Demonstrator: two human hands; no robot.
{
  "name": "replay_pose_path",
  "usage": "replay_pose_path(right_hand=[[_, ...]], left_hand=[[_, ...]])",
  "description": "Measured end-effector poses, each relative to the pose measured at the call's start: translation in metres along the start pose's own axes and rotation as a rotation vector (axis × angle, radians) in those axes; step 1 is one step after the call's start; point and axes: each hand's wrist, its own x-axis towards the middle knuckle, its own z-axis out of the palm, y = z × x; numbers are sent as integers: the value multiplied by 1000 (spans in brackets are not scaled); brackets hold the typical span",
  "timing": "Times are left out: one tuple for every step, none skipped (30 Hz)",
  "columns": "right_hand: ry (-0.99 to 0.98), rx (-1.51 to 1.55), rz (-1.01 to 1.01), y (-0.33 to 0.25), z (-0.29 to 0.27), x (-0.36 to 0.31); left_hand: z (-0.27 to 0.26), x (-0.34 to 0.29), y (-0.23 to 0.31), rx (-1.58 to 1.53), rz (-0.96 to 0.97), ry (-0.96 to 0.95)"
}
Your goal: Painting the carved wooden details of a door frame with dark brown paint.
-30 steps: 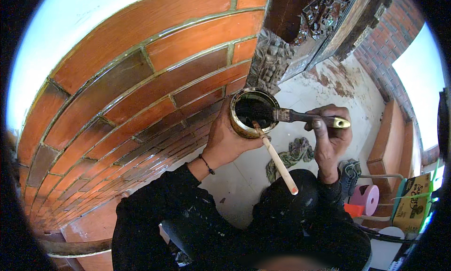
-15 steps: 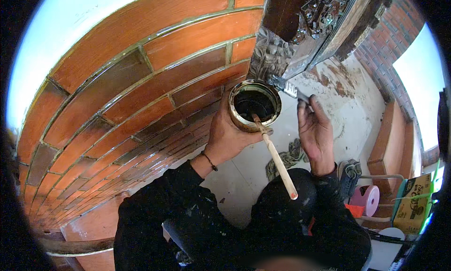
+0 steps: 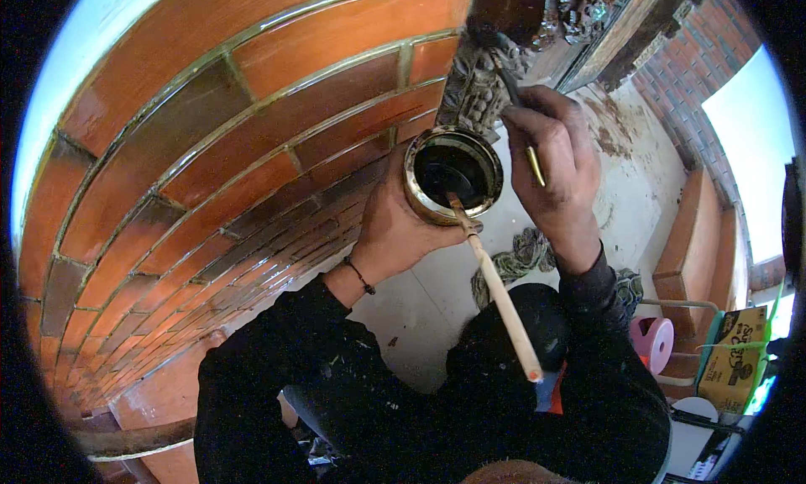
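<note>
My left hand is wrapped round an open metal can, which has dark liquid inside and a stained rim. A slim pale wooden handle leans out of the can toward me, its lower end in the can. My right hand grips a paintbrush, with the gold handle end poking out below the fingers. The dark bristles are up at the carved wood, where the bare grey-brown carving meets a glossy dark brown part. Whether the bristles touch it is hard to tell.
An orange brick wall rises at the left. Patterned cloth lies on the pale tiled floor. At the right are a brown step, a pink round object and a cardboard box.
My right hand has moved up and away from me, carrying the paintbrush from beside the can to the carved wood. The can stays in my left hand, nearly in place.
</note>
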Motion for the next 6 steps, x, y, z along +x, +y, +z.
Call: replay_pose_path(right_hand=[[30, -8, 3, -3, -2, -3], [60, -15, 6, -5, -3, -5], [116, -49, -29, -4, -4, -5], [126, -57, -65, -6, -6, -2], [136, -64, -101, -8, -10, 5], [130, -66, -100, -9, -11, 5]], left_hand=[[2, -1, 0, -27, -7, -10], [2, -1, 0, -54, -13, -19], [0, -3, -1, -53, -18, -10], [1, -4, 0, -55, -24, -26], [1, -5, 0, -57, -28, -44], [-1, -6, 0, -30, -18, -58]])
